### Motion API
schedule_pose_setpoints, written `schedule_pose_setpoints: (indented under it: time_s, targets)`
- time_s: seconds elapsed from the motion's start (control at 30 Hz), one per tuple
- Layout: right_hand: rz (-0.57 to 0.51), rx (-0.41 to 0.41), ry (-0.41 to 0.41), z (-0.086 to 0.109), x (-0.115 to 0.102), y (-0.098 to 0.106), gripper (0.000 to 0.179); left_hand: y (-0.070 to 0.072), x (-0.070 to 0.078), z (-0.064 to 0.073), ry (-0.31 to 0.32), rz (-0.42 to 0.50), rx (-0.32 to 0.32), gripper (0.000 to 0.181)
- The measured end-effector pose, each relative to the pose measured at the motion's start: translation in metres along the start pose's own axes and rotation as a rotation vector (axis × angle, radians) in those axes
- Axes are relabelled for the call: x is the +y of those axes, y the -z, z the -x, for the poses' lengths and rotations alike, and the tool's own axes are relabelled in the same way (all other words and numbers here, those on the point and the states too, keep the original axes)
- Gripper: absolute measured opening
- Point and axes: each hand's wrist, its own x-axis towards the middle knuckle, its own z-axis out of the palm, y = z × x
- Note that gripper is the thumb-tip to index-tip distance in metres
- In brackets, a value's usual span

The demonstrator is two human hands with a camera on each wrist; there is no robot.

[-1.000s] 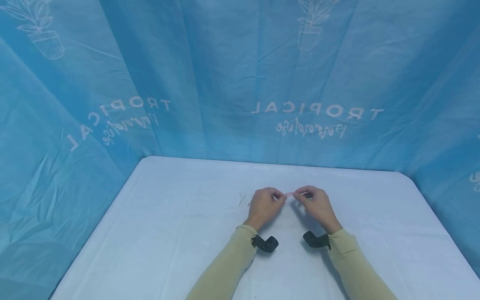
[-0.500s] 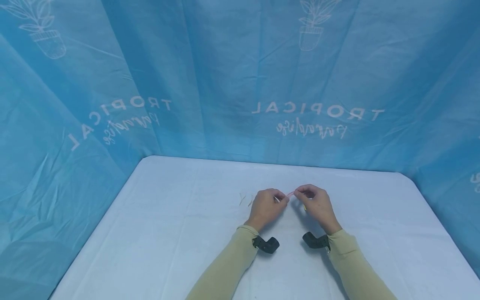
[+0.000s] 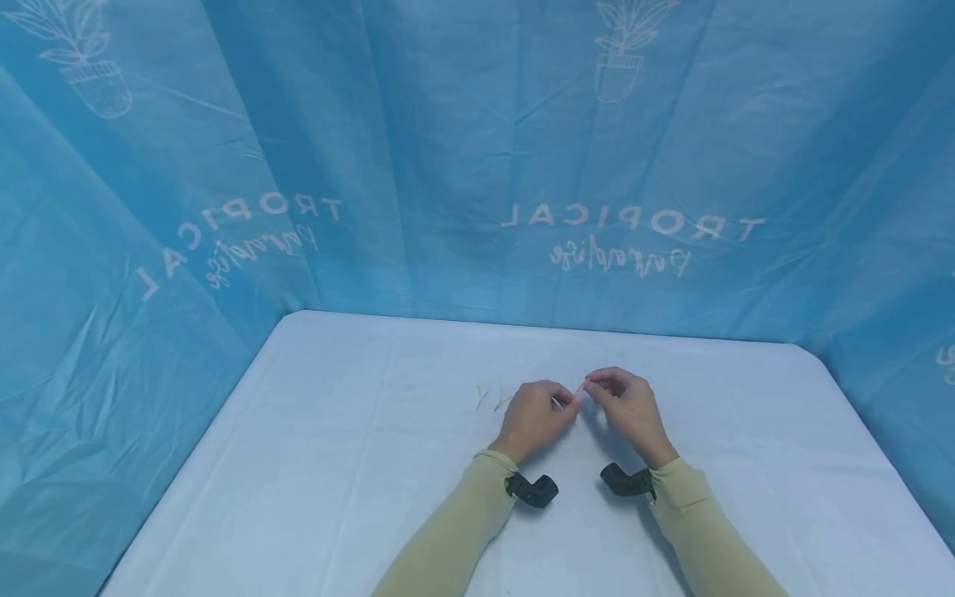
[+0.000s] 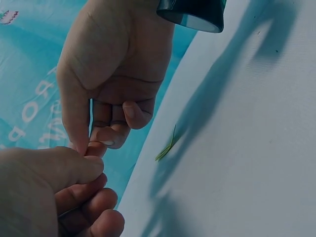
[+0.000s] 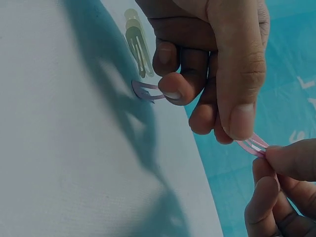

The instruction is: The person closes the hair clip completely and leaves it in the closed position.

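Note:
A pink snap hair clip [image 3: 579, 389] spans the fingertips of both hands above the table. My left hand [image 3: 540, 414] pinches one end between thumb and finger. At the other end, my right hand [image 3: 630, 410] pinches it. Between the fingertips, the right wrist view shows the clip's slotted body [image 5: 252, 146]. There a second, lilac clip [image 5: 140, 91] sticks out beside a curled left finger; I cannot tell whether that finger holds it. Yellow-green hair clips [image 3: 482, 396] lie left of my left hand. Another thin green one [image 4: 167, 146] lies below my right hand.
A white-covered table [image 3: 336, 464] spreads under both arms. Blue printed curtains [image 3: 448, 166] stand round its back and sides. Black wrist cameras [image 3: 533, 491] jut inward from both sleeves, between the forearms.
My left hand has shifted slightly right and nearer to me, and the pink clip now slants more steeply. Both hands keep their pinch; the right hand has barely moved.

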Motion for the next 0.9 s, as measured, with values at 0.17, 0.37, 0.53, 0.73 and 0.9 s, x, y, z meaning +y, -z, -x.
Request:
schedule_pose_setpoints:
  time_s: [0.17,0.37,0.53,0.73,0.9]
  targets:
    - [-0.006,-0.007,0.012,-0.001,0.002,-0.001,0.021,-0.002,0.001,0.0,-0.03,-0.026,-0.029,0.014]
    - [0.013,-0.019,0.019,-0.002,0.004,-0.001,0.023,-0.004,0.003,0.0,-0.08,-0.107,-0.055,0.013]
    - [0.03,-0.032,0.038,-0.003,0.005,0.0,0.025,-0.005,0.006,0.0,-0.065,-0.129,-0.049,0.016]
    - [0.043,-0.06,0.072,-0.005,0.006,0.003,0.023,-0.006,0.009,0.0,-0.051,-0.163,-0.039,0.018]
    - [0.093,-0.093,0.084,-0.008,0.006,0.007,0.024,-0.007,0.011,-0.002,-0.037,-0.192,-0.041,0.017]
